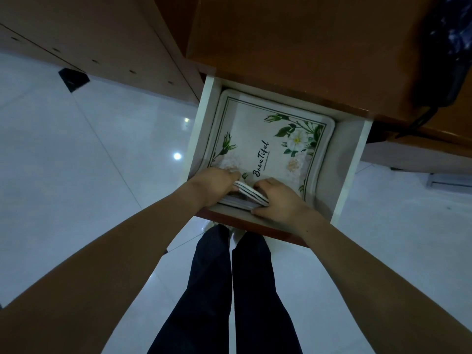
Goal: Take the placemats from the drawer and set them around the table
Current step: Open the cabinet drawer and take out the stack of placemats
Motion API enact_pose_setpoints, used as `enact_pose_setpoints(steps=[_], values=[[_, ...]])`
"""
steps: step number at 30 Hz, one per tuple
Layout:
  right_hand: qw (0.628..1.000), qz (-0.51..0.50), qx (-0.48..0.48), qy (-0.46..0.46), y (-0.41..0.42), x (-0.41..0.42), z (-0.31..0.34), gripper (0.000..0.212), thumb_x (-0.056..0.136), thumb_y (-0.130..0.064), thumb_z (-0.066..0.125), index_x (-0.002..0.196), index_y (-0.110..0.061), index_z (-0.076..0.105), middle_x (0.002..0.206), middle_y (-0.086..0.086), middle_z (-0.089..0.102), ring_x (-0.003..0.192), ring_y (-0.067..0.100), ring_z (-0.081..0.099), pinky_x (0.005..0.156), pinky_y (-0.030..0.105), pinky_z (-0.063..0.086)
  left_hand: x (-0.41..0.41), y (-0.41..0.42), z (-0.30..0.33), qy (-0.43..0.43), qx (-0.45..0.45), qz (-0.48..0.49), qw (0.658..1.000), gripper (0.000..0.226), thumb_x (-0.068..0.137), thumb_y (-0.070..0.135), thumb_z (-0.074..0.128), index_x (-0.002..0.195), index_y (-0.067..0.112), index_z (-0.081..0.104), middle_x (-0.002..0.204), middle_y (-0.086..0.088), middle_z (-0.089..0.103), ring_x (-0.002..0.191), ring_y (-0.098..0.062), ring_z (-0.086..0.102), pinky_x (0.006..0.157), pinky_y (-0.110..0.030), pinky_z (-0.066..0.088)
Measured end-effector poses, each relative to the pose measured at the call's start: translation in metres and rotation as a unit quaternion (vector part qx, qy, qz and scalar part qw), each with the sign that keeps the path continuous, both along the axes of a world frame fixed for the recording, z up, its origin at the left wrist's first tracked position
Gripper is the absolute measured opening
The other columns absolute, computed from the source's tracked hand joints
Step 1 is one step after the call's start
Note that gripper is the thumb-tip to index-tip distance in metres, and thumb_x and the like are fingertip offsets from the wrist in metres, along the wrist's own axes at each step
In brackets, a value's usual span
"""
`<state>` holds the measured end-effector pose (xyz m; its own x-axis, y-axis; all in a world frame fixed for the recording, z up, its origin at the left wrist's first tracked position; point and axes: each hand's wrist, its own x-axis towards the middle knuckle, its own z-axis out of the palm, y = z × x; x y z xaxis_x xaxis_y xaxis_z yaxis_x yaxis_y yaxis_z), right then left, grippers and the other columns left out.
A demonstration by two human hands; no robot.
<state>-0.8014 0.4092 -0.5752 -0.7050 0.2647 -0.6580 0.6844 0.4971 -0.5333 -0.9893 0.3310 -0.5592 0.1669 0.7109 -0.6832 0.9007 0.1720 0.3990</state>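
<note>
white tiled floor, drawer pulled open under the table.
left hand and right hand are pinching the placemats at their near edge inside; seemingly light, floppy, likely sagging unless both corners are being held.

Glossy floor (tiled), black bag.

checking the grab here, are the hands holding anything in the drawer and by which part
Both hands grip the stack of placemats by its near edge: the left hand at the near left corner, the right hand further right, lifting that edge.
</note>
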Motion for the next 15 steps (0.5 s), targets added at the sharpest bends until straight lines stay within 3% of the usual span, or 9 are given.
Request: enact_pose_setpoints(steps=[4, 9, 15], values=[[0.999, 0.028, 0.022, 0.010, 0.001, -0.003, -0.001, 0.051, 0.077, -0.036, 0.074, 0.118, -0.014, 0.053, 0.114, 0.007, 0.055, 0.104, 0.023, 0.049, 0.076, 0.024, 0.033, 0.000, 0.002, 0.001, -0.004, -0.014, 0.001, 1.000, 0.026, 0.102, 0.031, 0.037, 0.119, 0.014, 0.047, 0.103, -0.008, 0.060, 0.077, -0.015, 0.042, 0.066, -0.028, 0.030], [0.998, 0.054, 0.033, 0.017, -0.003, -0.002, 0.004, 0.032, 0.085, -0.030, 0.060, 0.111, -0.012, 0.055, 0.107, 0.010, 0.057, 0.101, 0.026, 0.050, 0.081, 0.035, 0.044, 0.001, -0.004, -0.001, 0.005, 0.010, -0.013, 1.000, 0.025, 0.101, 0.029, 0.038, 0.120, 0.014, 0.045, 0.106, -0.009, 0.060, 0.080, -0.017, 0.045, 0.068, -0.029, 0.032], [0.998, 0.031, 0.037, 0.035, -0.010, 0.003, 0.006, 0.029, 0.088, -0.025, 0.058, 0.113, -0.010, 0.058, 0.105, 0.011, 0.060, 0.101, 0.029, 0.051, 0.082, 0.040, 0.045, -0.001, -0.020, -0.006, -0.015, 0.026, -0.001, 1.000, 0.034, 0.096, 0.039, 0.048, 0.121, 0.016, 0.046, 0.116, -0.007, 0.056, 0.100, -0.022, 0.051, 0.073, -0.029, 0.034]])
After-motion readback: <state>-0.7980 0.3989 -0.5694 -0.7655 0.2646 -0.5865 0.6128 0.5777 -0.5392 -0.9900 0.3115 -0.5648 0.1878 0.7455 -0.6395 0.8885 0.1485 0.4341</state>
